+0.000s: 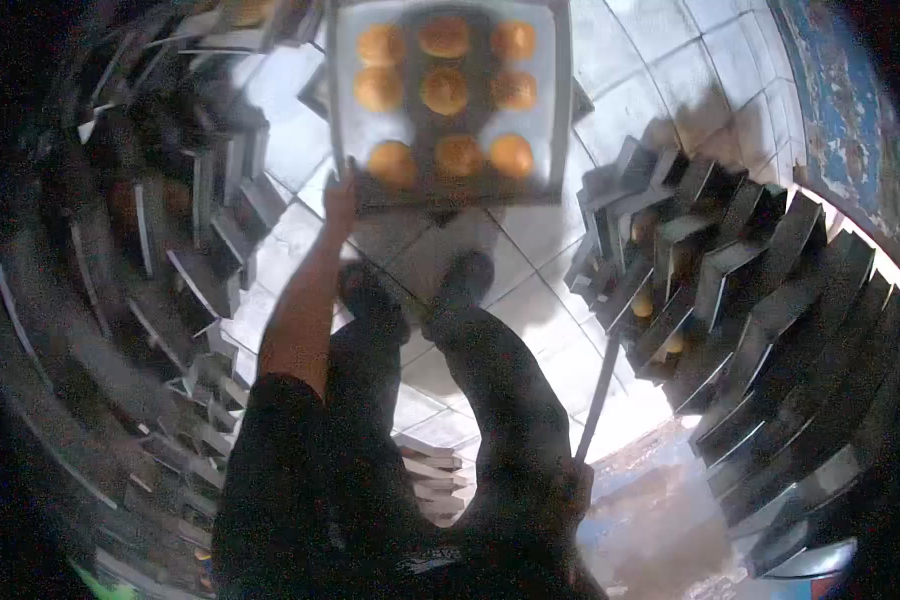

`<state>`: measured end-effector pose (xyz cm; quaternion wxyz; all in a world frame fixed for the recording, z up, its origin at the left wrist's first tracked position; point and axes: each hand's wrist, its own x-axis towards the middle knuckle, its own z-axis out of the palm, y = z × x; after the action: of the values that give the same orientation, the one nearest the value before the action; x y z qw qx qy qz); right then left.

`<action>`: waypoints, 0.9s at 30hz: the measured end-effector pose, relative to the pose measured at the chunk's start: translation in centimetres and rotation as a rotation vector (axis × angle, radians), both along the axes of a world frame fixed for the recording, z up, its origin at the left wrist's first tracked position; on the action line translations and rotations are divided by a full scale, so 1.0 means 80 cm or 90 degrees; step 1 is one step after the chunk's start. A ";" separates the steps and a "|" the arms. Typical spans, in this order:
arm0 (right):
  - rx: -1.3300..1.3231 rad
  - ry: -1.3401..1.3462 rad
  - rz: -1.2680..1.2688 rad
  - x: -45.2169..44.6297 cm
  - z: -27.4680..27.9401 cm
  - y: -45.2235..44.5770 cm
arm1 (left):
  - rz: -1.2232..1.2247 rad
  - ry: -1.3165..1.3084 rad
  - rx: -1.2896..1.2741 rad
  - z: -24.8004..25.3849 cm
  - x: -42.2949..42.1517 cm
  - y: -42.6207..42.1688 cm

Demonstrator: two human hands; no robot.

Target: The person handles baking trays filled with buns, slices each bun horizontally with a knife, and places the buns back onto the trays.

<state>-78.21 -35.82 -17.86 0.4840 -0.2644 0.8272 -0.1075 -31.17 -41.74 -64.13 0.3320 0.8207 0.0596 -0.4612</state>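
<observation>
A baking tray (510,194) with several round golden-brown buns (443,91) in rows is held out in front, at the top of the head view. My left hand (341,202) grips its near left corner, arm stretched forward, thumb along the side. Low on the right, beside my thigh, my right hand (576,487) is closed around a long thin stick (600,395) that points up and forward. Shadow hides most of that hand's fingers. I cannot tell the stick's exact kind.
Stacks of dark trays (210,210) rise on the left, and more tray stacks (760,290) stand on the right, some with buns between them. Pale floor tiles (540,250) lie under my feet. A worn blue surface (850,110) is at the far right.
</observation>
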 end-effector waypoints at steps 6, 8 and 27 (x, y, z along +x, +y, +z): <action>-0.009 0.180 0.387 0.033 0.021 -0.006 | -0.260 -0.258 0.083 0.172 -0.100 0.010; -0.019 0.241 0.541 0.014 0.025 -0.011 | -0.262 -0.279 0.110 0.248 -0.119 0.019; -0.004 -0.822 0.249 0.245 0.463 -0.132 | 0.242 -0.287 -0.108 0.937 -0.199 0.360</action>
<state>-58.62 -46.35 19.19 0.8912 -0.2931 0.3086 -0.1569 -47.11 -12.91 10.83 0.4844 0.8459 0.0979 -0.2006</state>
